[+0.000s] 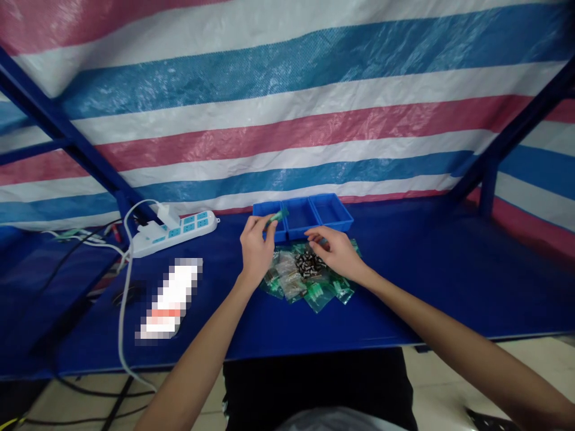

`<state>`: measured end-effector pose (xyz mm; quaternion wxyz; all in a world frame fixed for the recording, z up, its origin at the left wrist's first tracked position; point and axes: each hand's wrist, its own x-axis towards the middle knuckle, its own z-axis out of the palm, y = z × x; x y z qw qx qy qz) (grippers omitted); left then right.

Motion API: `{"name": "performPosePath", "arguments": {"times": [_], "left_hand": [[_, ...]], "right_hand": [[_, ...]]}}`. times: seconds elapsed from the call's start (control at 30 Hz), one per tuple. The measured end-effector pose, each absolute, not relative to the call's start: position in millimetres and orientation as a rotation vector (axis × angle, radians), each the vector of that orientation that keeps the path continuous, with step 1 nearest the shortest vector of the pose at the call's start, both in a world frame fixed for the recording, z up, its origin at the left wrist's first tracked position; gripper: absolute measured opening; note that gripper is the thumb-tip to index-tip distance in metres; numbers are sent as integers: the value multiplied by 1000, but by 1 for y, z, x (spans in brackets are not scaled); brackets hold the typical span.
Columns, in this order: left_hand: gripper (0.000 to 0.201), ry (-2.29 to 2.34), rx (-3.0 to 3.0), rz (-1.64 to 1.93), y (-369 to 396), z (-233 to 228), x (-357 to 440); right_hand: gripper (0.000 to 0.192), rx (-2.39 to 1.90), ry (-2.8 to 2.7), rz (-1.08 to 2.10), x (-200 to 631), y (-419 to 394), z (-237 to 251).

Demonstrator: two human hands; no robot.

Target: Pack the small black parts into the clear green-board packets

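My left hand (258,246) is raised at the near edge of the blue divided tray (302,216), pinching a small clear packet with green in it (278,215) between thumb and fingers. Over the right side of a pile of small metal parts (308,263) is my right hand (335,250), its fingers curled toward the thumb. Whatever its fingertips hold, if anything, is too small to make out. Around and under the metal parts lie several clear plastic bags (317,294), some with green pieces inside.
A white power strip (191,226) with plugs stands at the back left. Its white cable (123,311) hangs over the front edge. A pixelated bright object (173,299) lies left of my arm. Striped sheeting (287,131) hangs behind the blue table (431,287).
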<state>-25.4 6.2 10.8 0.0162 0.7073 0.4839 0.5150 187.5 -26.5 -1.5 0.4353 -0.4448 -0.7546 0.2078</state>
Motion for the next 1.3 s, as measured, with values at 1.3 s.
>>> {"name": "performPosePath", "arguments": {"times": [1.3], "left_hand": [[19, 1437, 2557, 1010, 18, -1, -31]], "right_hand": [[28, -1093, -2417, 199, 197, -21, -5]]}}
